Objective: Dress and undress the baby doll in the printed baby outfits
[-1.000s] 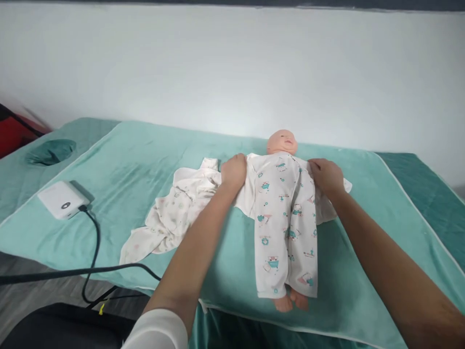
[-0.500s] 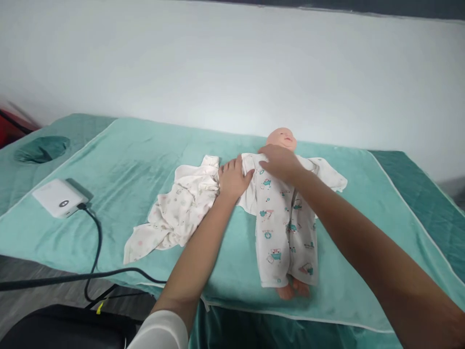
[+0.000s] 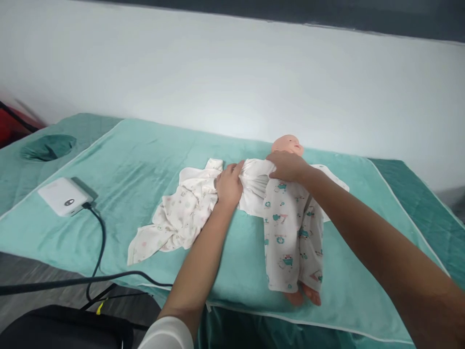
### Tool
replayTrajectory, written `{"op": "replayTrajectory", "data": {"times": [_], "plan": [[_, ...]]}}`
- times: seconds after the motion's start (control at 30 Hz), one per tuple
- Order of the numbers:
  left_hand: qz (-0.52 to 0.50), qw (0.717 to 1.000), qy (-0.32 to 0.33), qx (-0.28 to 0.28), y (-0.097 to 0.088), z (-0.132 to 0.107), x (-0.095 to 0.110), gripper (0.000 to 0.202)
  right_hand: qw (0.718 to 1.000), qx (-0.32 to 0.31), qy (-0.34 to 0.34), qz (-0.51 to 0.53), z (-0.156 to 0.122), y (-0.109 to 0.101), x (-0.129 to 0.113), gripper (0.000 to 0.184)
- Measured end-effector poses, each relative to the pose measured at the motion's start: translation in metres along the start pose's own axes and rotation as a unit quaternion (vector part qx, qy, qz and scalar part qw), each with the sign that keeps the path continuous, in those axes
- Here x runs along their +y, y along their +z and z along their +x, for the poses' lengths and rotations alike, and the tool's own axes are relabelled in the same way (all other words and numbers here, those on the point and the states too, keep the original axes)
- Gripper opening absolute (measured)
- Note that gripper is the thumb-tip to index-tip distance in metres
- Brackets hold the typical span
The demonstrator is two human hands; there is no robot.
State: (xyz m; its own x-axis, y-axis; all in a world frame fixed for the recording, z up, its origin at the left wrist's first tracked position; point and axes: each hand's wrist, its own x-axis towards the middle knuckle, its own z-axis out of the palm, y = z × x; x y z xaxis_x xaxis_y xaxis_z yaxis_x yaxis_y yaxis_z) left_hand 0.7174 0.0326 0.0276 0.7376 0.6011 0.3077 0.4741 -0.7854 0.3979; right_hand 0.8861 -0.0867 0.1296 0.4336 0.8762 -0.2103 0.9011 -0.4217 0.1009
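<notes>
A baby doll (image 3: pixel 286 143) lies on its back, head toward the wall and bare feet toward me. White trousers (image 3: pixel 281 242) printed with small green and pink pictures cover its legs. Around its upper body is a white baby shirt (image 3: pixel 254 186), spread out to both sides. My left hand (image 3: pixel 230 185) is closed on the shirt's left side, and the cloth is creased and pulled taut. Below the doll's chin, my right hand (image 3: pixel 289 166) grips the shirt's upper part, hiding the chest. Left of my left hand lies a crumpled white printed garment (image 3: pixel 181 208).
A green cover (image 3: pixel 145 145) spreads over the bed, which has a hole (image 3: pixel 49 148) at the far left. A white power bank (image 3: pixel 65 196) with a black cable (image 3: pixel 103 242) lies on the left. Behind stands a white wall (image 3: pixel 232 72); a black seat (image 3: pixel 65 329) is at lower left.
The view has shifted slightly. My hands have stretched the shirt cloth between them, and the doll has turned a little to the right.
</notes>
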Motion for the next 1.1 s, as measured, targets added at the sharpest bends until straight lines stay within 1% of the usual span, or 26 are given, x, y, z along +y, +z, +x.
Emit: {"op": "replayTrajectory", "data": {"times": [0.07, 0.13, 0.2, 0.23, 0.3, 0.4, 0.5, 0.63, 0.77, 0.83, 0.93, 1.03, 1.07, 1.1], "plan": [[0.003, 0.999, 0.034, -0.015, 0.002, 0.000, 0.001, 0.061, 0.999, 0.006, -0.025, -0.025, 0.007, 0.003, -0.010, 0.037], [0.008, 0.998, 0.055, -0.021, 0.007, 0.001, 0.003, 0.052, 0.997, 0.013, -0.054, -0.045, 0.017, 0.007, -0.022, 0.035], [0.012, 0.999, 0.048, -0.013, 0.012, 0.003, 0.004, 0.047, 0.996, 0.010, -0.071, -0.052, 0.027, 0.011, -0.032, 0.038], [0.015, 0.999, 0.041, -0.008, 0.014, 0.004, 0.005, 0.049, 0.996, 0.002, -0.071, -0.050, 0.032, 0.012, -0.035, 0.040], [0.025, 0.999, 0.032, -0.005, 0.018, 0.006, 0.005, 0.054, 0.997, -0.023, -0.067, -0.043, 0.039, 0.012, -0.038, 0.041], [0.038, 0.999, 0.031, -0.010, 0.019, 0.007, 0.003, 0.052, 0.996, -0.046, -0.068, -0.042, 0.042, 0.009, -0.032, 0.040], [0.037, 0.999, 0.025, -0.007, 0.016, 0.006, 0.002, 0.050, 0.996, -0.026, -0.080, -0.041, 0.038, 0.005, -0.018, 0.038], [0.046, 0.999, 0.006, -0.014, 0.013, 0.003, 0.001, 0.049, 0.997, 0.014, -0.074, -0.028, 0.021, -0.004, 0.005, 0.040], [0.068, 0.997, -0.023, -0.019, 0.012, 0.001, 0.001, 0.051, 0.998, 0.048, -0.031, -0.018, -0.002, -0.019, 0.028, 0.038], [0.071, 0.996, -0.041, -0.020, 0.012, 0.002, 0.001, 0.052, 0.998, 0.059, -0.005, -0.003, -0.012, -0.026, 0.034, 0.039], [0.037, 0.997, -0.062, -0.010, 0.012, 0.003, 0.000, 0.050, 0.998, 0.061, 0.003, -0.005, -0.021, -0.031, 0.034, 0.039], [-0.021, 0.995, -0.089, 0.032, 0.013, 0.004, -0.001, 0.054, 0.998, 0.063, -0.029, -0.011, -0.018, -0.024, 0.021, 0.039], [-0.030, 0.995, -0.082, 0.052, 0.014, 0.005, -0.001, 0.058, 0.997, 0.062, -0.041, -0.008, -0.015, -0.019, 0.015, 0.039], [-0.029, 0.996, -0.059, 0.067, 0.014, 0.005, -0.002, 0.062, 0.997, 0.060, -0.050, -0.003, -0.011, -0.015, 0.008, 0.039]]}}
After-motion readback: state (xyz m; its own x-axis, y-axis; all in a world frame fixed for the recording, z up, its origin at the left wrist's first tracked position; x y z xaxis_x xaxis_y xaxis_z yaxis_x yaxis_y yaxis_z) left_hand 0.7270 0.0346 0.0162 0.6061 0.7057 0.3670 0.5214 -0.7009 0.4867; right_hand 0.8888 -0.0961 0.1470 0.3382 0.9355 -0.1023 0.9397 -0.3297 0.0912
